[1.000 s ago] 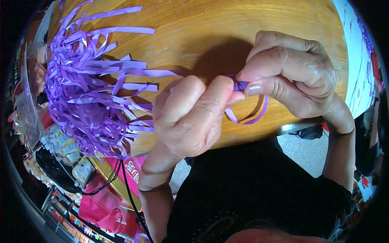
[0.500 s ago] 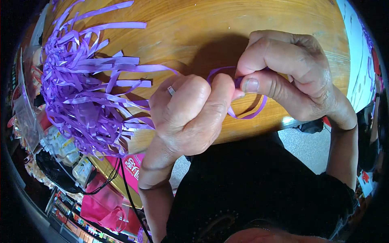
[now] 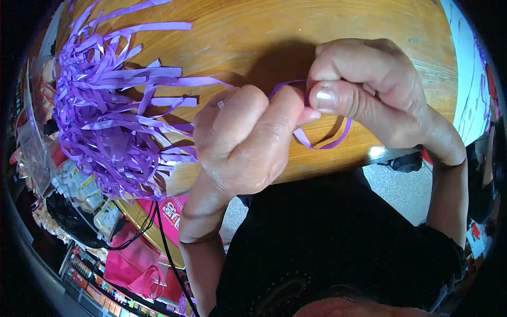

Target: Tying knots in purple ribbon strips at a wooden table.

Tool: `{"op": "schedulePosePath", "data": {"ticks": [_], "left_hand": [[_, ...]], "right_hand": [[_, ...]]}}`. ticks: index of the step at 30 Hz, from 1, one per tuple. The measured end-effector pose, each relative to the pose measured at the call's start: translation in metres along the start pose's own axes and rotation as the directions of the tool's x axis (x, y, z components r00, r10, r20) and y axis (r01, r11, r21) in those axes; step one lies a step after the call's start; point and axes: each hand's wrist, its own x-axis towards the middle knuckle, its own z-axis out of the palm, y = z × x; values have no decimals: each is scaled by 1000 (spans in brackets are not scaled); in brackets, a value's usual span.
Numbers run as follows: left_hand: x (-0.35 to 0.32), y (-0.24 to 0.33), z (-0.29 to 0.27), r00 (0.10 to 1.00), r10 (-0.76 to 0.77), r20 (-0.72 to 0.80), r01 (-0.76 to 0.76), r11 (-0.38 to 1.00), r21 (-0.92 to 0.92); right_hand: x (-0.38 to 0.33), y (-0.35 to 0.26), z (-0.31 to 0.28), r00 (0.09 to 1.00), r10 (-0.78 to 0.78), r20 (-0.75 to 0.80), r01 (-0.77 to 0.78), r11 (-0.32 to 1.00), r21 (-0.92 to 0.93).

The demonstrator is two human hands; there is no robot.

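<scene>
Both hands meet above the wooden table (image 3: 391, 21), working on one purple ribbon (image 3: 334, 143). My left hand (image 3: 240, 140) is closed in a pinch on the ribbon; one end runs left from it toward a heap. My right hand (image 3: 372, 95) pinches the same ribbon between thumb and forefinger, close beside the left fingertips. A loop of it hangs below and behind the fingers. Where the ribbon crosses between the fingertips is mostly covered. The large tangled heap of purple ribbons (image 3: 105, 111) lies at the table's left side, its cut ends pointing right.
Clear plastic bags and packages (image 3: 79, 185) crowd the left beyond the table. Below them are a black bag (image 3: 71, 224), a pink bag (image 3: 132, 264) and dark cords (image 3: 163, 238). A white sheet with purple strands (image 3: 462, 68) lies at the far right.
My right thumb has shifted slightly up and left, its nail now turned more into view. The ribbon between the fingertips is more covered, and the hanging loop has moved slightly.
</scene>
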Motion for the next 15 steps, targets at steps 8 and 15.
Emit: {"op": "schedulePosePath", "data": {"ticks": [8, 15], "left_hand": [[4, -5, 2, 989, -107, -100, 92, 984, -150], [5, -4, 5, 977, -103, -186, 74, 985, -157]], "right_hand": [[4, -2, -5, 957, 260, 126, -289, 848, 444], [5, -1, -12, 936, 315, 157, -351, 838, 417]]}}
